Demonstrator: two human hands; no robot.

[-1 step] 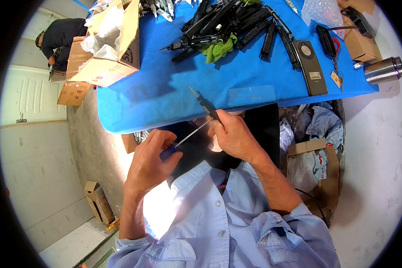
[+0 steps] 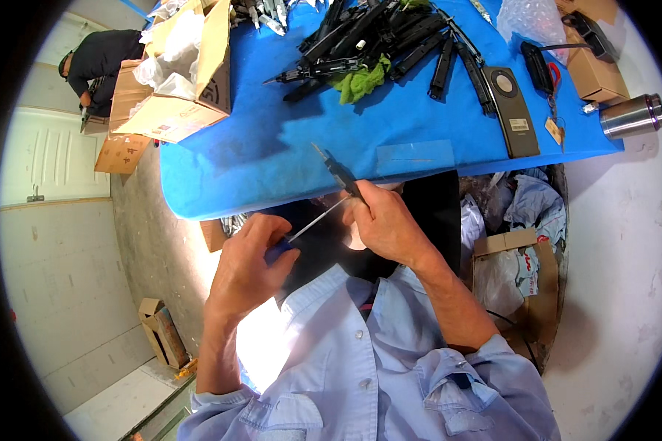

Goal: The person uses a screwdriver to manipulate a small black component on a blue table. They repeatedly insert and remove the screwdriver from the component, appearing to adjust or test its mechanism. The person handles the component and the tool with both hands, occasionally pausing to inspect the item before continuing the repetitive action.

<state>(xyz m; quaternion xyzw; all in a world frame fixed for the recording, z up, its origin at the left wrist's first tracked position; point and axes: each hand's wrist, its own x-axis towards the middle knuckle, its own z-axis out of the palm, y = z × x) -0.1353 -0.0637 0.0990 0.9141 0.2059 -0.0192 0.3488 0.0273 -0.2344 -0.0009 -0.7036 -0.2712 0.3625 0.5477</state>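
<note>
**Blue-handled screwdriver [image 2: 278, 251] aimed at a slim black part [image 2: 338, 174] near the centre of the frame**

At the upper left of the frame a co-worker [image 2: 109, 65] in dark clothes bends forward. Just right of that person, an open carton [image 2: 171, 121] stuffed with white plastic bags [image 2: 180, 45] overlaps the left end of a blue-covered table [image 2: 221, 180]. A narrow cardboard box [image 2: 162, 332] stands on the floor at the lower left.

Left of centre, the left hand [image 2: 244, 263] has its fingers curled around the screwdriver's handle; the metal shaft slants up and rightward. Just right of centre, the right hand [image 2: 390, 226] grips the lower end of the black part between thumb and fingers, the part's pale, pointed end tilting up and left in front of the table's near edge. The fingers hide the screwdriver's tip, so whether it touches the part cannot be told.

At the top centre lies a heap of long black pieces [image 2: 360, 33], a green cloth [image 2: 362, 82] at its lower edge. Below, near the table edge, is a clear strip [image 2: 415, 156]. Farther right come a flat grey-brown device [image 2: 511, 114] with a round disc and, at the far right, a steel cup [image 2: 631, 117] on its side.
</note>
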